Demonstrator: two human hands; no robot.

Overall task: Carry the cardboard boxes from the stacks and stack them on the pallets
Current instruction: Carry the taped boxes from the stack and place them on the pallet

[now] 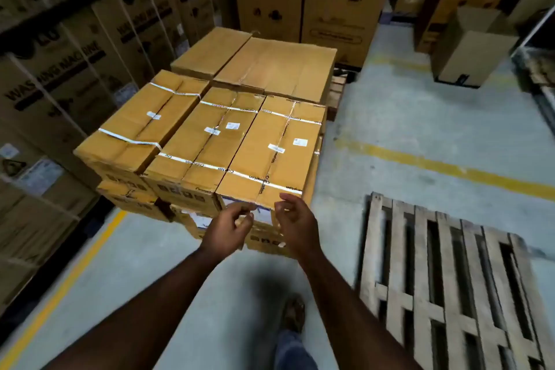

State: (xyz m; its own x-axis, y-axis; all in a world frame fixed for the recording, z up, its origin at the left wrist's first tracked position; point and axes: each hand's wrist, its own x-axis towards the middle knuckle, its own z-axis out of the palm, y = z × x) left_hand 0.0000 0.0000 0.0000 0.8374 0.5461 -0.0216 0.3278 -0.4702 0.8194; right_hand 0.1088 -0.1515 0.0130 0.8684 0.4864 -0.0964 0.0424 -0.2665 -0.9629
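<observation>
Warehouse aisle, concrete floor. Nearest cardboard box (pixel 271 153) tops the stack's right corner, long axis running away from the person. Left hand (pixel 229 227) and right hand (pixel 295 219) loosely curled, empty, at its near end; pallet (pixel 450 279) to the right.

The wooden pallet (pixel 450 288) is cut off by the bottom and right edges. The lower boxes (pixel 264 239) of the stack are partly hidden behind the left hand (pixel 228 228) and the right hand (pixel 295 219). Both hands are blurred, so it cannot be told whether the front box (pixel 270 156) is touched. The print on the tall cartons (pixel 339 6) behind is too blurred to be read.
</observation>
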